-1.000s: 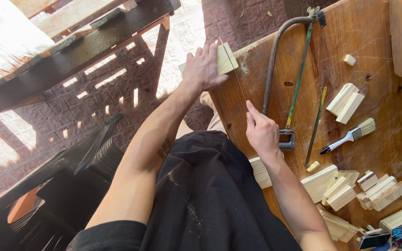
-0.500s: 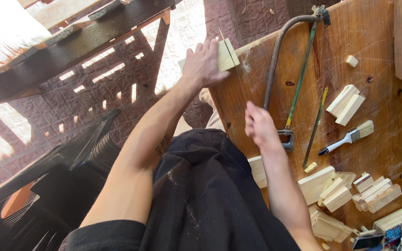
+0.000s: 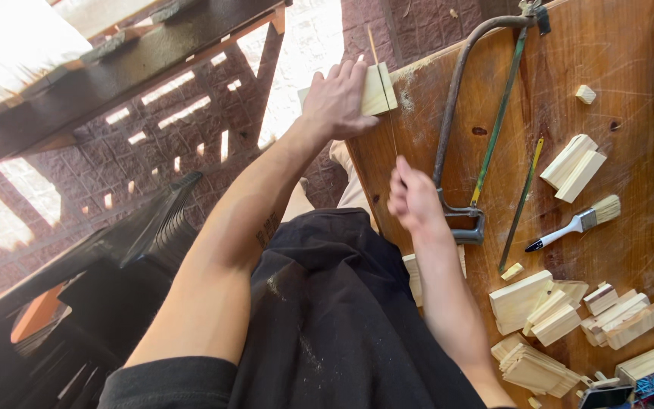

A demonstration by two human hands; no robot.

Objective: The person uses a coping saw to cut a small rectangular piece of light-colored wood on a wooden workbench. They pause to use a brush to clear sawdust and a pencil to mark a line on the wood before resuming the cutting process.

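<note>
- Pale wood block (image 3: pixel 376 89) sits at bench (image 3: pixel 630 220) edge, half overhanging.
- Left hand (image 3: pixel 336 98) flat on it, fingers spread, pressing down, arm stretched out.
- Right hand (image 3: pixel 412 198) fisted on thin blade (image 3: pixel 384 98) across block; blurred, grip detail unclear.
- Risk: blade v. close to left fingers; slip = cut. Overhang could tip block.
- Hacksaw (image 3: pixel 478 129), brush (image 3: pixel 574 223) lie nearby.

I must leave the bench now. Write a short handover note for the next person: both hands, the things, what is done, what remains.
Left hand: presses the small pale wooden block at the brown wooden workbench edge.
Right hand: blurred, closed on a thin saw blade that crosses the block.
Nearby: metal-frame hacksaw, small paintbrush, cut pale wood pieces.
Done: several pieces lie cut.
Left: the block looks not yet cut through.
</note>
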